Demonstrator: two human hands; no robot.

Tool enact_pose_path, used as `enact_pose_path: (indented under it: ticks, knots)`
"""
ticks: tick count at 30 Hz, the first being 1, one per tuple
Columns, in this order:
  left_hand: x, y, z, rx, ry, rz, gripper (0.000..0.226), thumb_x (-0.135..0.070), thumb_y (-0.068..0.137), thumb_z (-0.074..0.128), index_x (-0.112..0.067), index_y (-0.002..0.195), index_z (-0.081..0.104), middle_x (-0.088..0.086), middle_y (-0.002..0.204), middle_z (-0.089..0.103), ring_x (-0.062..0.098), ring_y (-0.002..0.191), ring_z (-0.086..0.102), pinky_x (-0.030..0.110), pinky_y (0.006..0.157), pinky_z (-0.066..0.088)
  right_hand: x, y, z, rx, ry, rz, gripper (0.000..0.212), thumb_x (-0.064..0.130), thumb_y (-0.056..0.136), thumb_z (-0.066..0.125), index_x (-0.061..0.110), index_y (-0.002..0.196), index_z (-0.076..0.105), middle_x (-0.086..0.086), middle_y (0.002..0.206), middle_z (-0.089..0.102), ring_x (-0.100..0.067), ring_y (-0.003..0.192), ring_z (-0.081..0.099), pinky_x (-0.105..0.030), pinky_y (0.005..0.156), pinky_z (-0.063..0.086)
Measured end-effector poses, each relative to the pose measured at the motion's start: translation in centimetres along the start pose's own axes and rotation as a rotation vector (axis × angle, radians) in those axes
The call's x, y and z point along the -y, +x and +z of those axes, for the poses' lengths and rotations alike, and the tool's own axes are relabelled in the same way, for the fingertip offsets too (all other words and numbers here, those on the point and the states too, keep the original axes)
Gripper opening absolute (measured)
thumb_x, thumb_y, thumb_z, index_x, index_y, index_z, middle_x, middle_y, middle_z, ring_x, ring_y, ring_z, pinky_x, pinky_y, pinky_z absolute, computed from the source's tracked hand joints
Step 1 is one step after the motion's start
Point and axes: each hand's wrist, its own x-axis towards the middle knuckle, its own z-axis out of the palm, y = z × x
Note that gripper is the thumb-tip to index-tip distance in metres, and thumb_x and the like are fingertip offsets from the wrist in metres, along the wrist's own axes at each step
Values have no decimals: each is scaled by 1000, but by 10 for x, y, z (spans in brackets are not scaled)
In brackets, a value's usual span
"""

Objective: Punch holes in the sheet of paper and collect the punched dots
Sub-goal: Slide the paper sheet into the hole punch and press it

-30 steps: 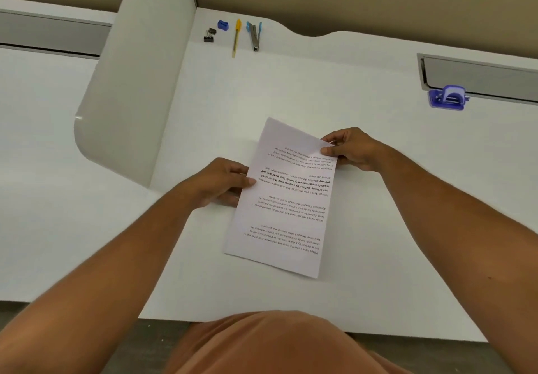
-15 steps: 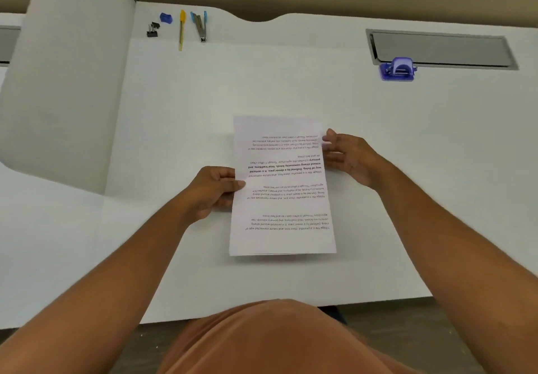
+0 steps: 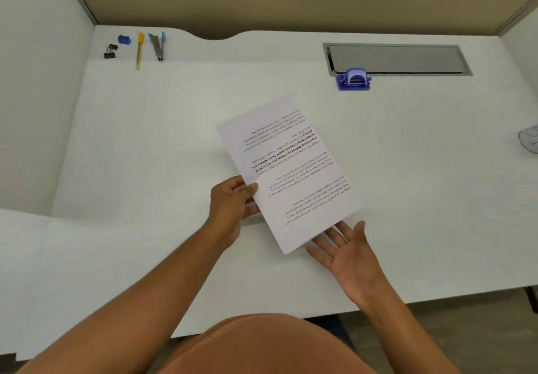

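The paper (image 3: pixel 288 170) is held slanted over the middle of the desk (image 3: pixel 145 140), its far corner turned left. It is probably light, limp and easily creased, so an edge pinch with support beneath suits it. The left hand (image 3: pixel 233 204) pinches its left edge, thumb on top. The right hand (image 3: pixel 346 254) lies spread, palm up, fingertips at the near corner. The punch (image 3: pixel 353 79) sits far right, well apart.

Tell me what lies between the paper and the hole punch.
Nothing: in the head view the stretch of white desk from the paper to the hole punch is bare.
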Motion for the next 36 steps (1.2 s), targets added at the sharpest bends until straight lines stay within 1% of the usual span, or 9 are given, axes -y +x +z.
enact_pose_path:
  ticks: [3, 6, 11, 16, 20, 23, 27, 31, 36]
  knots:
    - [16, -7, 40, -48, -30, 17, 18, -3, 103, 66, -5, 117, 76, 8, 112, 84, 26, 99, 82, 34, 74, 67, 26, 12, -3, -61, -150, -92, 44, 47, 88, 76, 34, 130, 69, -1, 132, 73, -26, 119, 72, -40, 87, 63]
    - [35, -15, 86, -111, -82, 30, 12, -3, 102, 66, -5, 110, 75, 9, 110, 83, 25, 99, 82, 36, 76, 67, 62, 26, -31, -137, -183, -136, 29, 23, 95, 75, 24, 124, 72, -2, 123, 77, -24, 110, 75, -39, 81, 64]
    - [63, -18, 149, -134, -150, 29, 7, -2, 101, 68, -5, 106, 72, 8, 102, 82, 33, 105, 80, 37, 79, 67, 122, 47, -88, -135, -300, -152, 28, 11, 97, 71, 16, 125, 69, -1, 121, 78, -23, 110, 75, -43, 84, 63]
    - [65, -14, 187, 27, -223, 61, 33, -1, 100, 68, -7, 132, 68, 11, 128, 78, 33, 117, 77, 42, 89, 66, 179, 59, -140, -97, -420, -162, 31, 8, 99, 69, 17, 129, 67, -1, 124, 77, -22, 111, 75, -44, 87, 62]
    - [38, 12, 187, -1, -368, -30, 35, -21, 102, 66, -11, 136, 67, 13, 132, 77, 32, 118, 76, 46, 87, 67, 223, 71, -172, -23, -535, -148, 33, 10, 99, 69, 17, 131, 67, -1, 125, 76, -25, 113, 74, -41, 85, 63]
    - [13, 36, 179, 56, -178, -75, 39, -31, 103, 66, -11, 136, 69, 13, 136, 75, 30, 122, 74, 48, 96, 64, 250, 82, -187, 32, -594, -123, 34, 10, 98, 70, 17, 131, 68, -2, 126, 76, -25, 113, 74, -41, 85, 64]
    - [-5, 61, 180, 174, 220, -62, 31, -23, 103, 70, -11, 131, 75, 11, 132, 77, 29, 120, 75, 42, 100, 61, 279, 99, -195, 86, -666, -83, 35, 12, 97, 71, 18, 131, 68, -2, 126, 76, -24, 114, 74, -38, 85, 64]
    - [-9, 81, 188, 83, 323, -44, 21, -17, 99, 75, -15, 119, 81, 8, 118, 83, 27, 106, 80, 36, 80, 66, 299, 123, -193, 86, -707, -85, 35, 9, 97, 71, 16, 131, 68, -2, 124, 77, -24, 112, 75, -35, 80, 65]
    - [-6, 101, 199, -7, 316, -18, 20, -9, 98, 75, -10, 117, 81, 7, 110, 84, 25, 96, 82, 29, 69, 65, 315, 160, -182, -10, -724, -150, 41, 5, 94, 74, 11, 133, 66, -8, 123, 76, -28, 112, 74, -46, 96, 59]
